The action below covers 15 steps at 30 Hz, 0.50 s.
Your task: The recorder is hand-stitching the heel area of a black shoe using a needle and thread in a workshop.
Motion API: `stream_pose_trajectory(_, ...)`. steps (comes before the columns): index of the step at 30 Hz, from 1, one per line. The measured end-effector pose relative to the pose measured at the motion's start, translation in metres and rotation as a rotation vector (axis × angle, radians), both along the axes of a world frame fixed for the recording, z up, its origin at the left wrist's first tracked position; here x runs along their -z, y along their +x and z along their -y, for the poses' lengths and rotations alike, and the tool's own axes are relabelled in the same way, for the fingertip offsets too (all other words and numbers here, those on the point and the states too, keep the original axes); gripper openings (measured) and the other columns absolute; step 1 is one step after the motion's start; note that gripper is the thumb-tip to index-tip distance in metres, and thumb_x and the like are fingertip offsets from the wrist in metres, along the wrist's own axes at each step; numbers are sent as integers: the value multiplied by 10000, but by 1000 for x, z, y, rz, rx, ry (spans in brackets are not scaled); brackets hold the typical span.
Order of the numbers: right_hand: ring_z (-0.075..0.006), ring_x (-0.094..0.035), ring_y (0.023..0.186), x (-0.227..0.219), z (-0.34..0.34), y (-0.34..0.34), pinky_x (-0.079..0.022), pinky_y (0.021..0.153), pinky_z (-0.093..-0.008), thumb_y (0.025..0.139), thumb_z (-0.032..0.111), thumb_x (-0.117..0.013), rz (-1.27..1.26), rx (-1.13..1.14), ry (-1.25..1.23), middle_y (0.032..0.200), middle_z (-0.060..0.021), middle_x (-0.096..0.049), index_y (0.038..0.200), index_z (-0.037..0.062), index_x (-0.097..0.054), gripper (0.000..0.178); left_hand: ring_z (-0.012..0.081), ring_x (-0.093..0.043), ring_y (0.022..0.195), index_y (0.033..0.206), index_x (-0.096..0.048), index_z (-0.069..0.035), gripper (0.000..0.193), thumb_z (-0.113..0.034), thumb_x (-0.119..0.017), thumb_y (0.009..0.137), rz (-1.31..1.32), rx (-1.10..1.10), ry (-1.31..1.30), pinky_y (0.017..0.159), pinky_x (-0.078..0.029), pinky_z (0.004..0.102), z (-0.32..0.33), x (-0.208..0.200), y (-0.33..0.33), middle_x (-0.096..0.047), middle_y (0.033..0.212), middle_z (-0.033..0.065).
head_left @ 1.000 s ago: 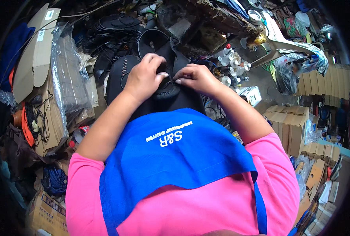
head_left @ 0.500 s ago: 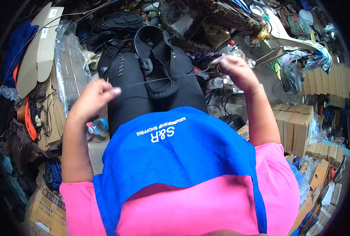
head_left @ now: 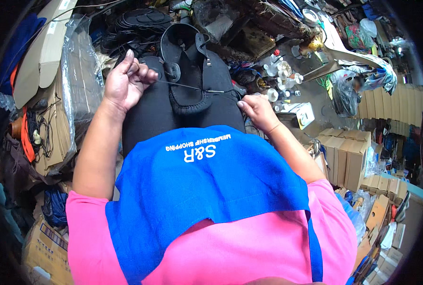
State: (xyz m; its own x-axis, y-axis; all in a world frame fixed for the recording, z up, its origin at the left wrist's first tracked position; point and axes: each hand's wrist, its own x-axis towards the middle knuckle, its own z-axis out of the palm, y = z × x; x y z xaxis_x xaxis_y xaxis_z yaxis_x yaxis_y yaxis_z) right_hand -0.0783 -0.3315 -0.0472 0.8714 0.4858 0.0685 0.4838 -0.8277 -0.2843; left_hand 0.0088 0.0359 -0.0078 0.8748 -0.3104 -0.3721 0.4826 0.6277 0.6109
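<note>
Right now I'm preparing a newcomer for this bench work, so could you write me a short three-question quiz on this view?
1. True or false: the left hand sits higher in the picture than the right hand.

2. What colour is the apron?
(a) green
(b) blue
(c) yellow

3. What stretches from the fingers of the left hand to the black footwear piece at the person's thighs?

Key:
1. True.
2. (b) blue.
3. A thin cord.
</note>
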Motion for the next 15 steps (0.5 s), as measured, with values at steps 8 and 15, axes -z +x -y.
stream_pose_trajectory(8, -145, -556, 895, -43, 18, 30, -451, 762, -279, 903, 355, -588, -496, 600, 875, 975, -32, -576, 1279, 129, -542, 441, 150, -592, 916, 938, -648, 11, 296, -263, -539, 953, 584, -88, 1242, 846, -455, 300, -50, -3, -28, -642, 1015, 94)
stream_pose_trajectory(15, -286, -633, 865, -96, -88, 76, -493, 764, -386, 847, 343, -638, 15, -215, -105, 903, -135, -650, 1158, 117, -588, 388, 360, -587, 993, 1133, -584, -74, 482, -225, -756, 709, 1091, 475, 1447, 846, -487, 407, 48, -32, -80, -582, 1084, 151)
